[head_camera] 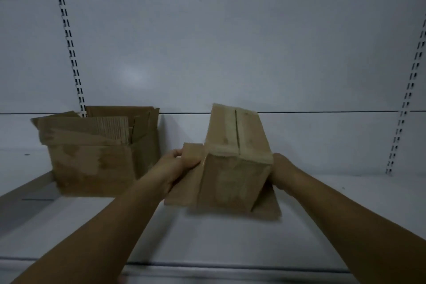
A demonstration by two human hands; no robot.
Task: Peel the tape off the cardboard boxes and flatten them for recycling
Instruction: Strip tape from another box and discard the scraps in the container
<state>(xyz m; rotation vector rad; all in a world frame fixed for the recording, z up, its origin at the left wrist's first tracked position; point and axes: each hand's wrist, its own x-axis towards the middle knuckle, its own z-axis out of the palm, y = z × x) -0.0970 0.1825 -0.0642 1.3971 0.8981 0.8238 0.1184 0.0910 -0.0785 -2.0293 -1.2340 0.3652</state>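
Left hand pinches the box flap; right hand grip's hidden behind it. I'd peel the tape slow.

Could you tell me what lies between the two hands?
In the head view, the small taped box lies between them: the left hand holds one side, the right hand touches the other.

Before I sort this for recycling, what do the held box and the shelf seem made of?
The held box: matte brown cardboard; the paler glossy strip across its seam suggests tape. The shelf: smooth white, likely painted metal, given the slotted uprights.
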